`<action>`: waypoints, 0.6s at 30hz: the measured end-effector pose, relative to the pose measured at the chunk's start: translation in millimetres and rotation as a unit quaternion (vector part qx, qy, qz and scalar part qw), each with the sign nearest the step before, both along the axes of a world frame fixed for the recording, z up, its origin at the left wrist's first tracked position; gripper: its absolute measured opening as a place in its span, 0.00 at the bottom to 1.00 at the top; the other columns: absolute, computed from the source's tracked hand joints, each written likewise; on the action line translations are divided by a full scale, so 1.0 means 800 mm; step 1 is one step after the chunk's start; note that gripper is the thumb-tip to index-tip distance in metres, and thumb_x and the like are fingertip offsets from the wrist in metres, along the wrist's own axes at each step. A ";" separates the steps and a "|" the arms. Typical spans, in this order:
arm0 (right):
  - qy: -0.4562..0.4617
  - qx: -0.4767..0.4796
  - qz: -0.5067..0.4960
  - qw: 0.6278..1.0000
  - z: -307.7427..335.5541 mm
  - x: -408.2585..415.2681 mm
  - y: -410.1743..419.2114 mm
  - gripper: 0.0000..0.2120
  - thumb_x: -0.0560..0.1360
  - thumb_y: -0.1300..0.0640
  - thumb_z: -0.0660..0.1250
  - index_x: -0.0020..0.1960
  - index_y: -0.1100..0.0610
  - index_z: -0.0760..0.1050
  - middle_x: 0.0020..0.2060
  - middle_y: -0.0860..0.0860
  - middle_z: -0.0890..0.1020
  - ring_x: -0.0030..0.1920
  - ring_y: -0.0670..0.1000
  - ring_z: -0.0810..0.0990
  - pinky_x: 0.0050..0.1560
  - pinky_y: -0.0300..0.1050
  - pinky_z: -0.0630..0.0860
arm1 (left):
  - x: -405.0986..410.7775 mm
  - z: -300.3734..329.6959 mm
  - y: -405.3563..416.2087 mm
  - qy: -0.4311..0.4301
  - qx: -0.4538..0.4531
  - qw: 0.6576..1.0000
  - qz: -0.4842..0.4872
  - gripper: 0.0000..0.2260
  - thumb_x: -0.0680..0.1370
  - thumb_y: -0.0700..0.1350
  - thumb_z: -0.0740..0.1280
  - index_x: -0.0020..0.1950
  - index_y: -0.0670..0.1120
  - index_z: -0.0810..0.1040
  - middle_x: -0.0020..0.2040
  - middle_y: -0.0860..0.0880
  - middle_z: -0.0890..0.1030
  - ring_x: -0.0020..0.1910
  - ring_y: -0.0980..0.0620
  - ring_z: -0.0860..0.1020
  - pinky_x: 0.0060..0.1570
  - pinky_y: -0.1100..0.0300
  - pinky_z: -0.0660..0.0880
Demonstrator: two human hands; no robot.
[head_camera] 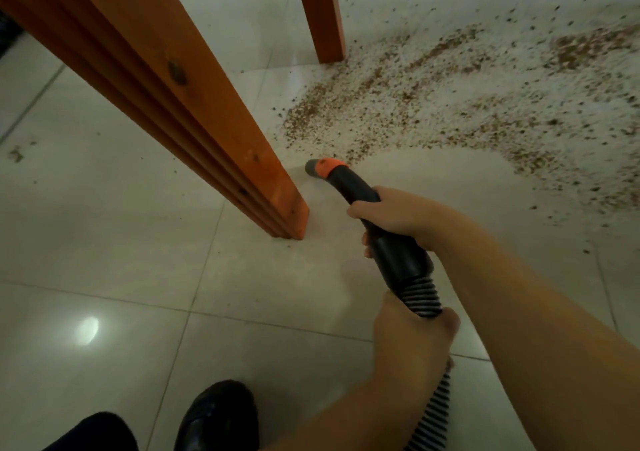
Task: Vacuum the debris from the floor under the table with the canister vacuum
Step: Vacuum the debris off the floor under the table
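We see the vacuum handle [360, 194], a black curved tube with an orange collar and a grey nozzle tip [313, 167], near frame centre, tip pointing toward 11 o'clock and low over the tiled floor [104, 242] (we cannot tell if it touches). The right hand [398, 213] wraps its fingers round the black handle just behind the bend. Below it the tube widens into a black cuff, then runs into a ribbed grey-black hose [433, 412] heading off toward 5 o'clock. The left hand [412, 339] is clenched round the hose just under the cuff.

Debris [467, 104]: a wide spread of brown and white crumbs, with darker specks, from 12 to 3 o'clock of the nozzle, its near edge just beside the tip. An orange-brown wooden table leg [242, 145] stands at 9 o'clock of the nozzle, close by; a second leg [325, 17] stands at 12 o'clock, at the debris edge. A black shoe [221, 416] sits at 6 o'clock.
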State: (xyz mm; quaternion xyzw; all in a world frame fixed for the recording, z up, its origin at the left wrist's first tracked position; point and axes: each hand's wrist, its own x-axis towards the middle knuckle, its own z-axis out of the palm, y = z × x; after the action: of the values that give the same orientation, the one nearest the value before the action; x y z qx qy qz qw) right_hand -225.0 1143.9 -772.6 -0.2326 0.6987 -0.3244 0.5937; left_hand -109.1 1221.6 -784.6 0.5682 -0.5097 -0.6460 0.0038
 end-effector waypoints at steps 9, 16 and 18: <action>0.072 0.021 -0.093 0.993 0.006 -0.043 0.072 0.12 0.79 0.55 0.63 0.59 0.57 0.67 0.36 0.59 0.80 0.31 0.56 0.81 0.31 0.45 0.78 | -0.021 0.009 0.041 0.069 0.015 0.993 -0.093 0.12 0.72 0.43 0.68 0.50 0.57 0.71 0.38 0.54 0.75 0.27 0.60 0.74 0.37 0.62 0.79; 0.059 0.013 -0.063 0.996 0.012 -0.038 0.032 0.13 0.79 0.55 0.63 0.60 0.58 0.65 0.38 0.59 0.79 0.32 0.56 0.80 0.30 0.46 0.79 | -0.020 0.011 0.010 0.069 0.017 0.996 -0.060 0.07 0.75 0.41 0.68 0.49 0.47 0.71 0.38 0.48 0.75 0.26 0.57 0.73 0.36 0.56 0.79; 0.051 0.007 -0.048 0.998 0.010 -0.024 0.015 0.13 0.79 0.54 0.63 0.60 0.57 0.65 0.38 0.58 0.79 0.32 0.56 0.81 0.32 0.47 0.80 | -0.009 0.013 -0.003 0.061 0.011 0.997 -0.050 0.07 0.76 0.40 0.68 0.52 0.45 0.72 0.39 0.46 0.76 0.27 0.54 0.74 0.35 0.57 0.79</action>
State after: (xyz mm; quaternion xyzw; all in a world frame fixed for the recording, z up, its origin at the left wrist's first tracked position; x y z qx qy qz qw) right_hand -244.1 1156.2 -764.8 -0.2108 0.7406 -0.3353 0.5429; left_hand -116.0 1219.0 -774.1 0.5019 -0.5289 -0.6844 -0.0038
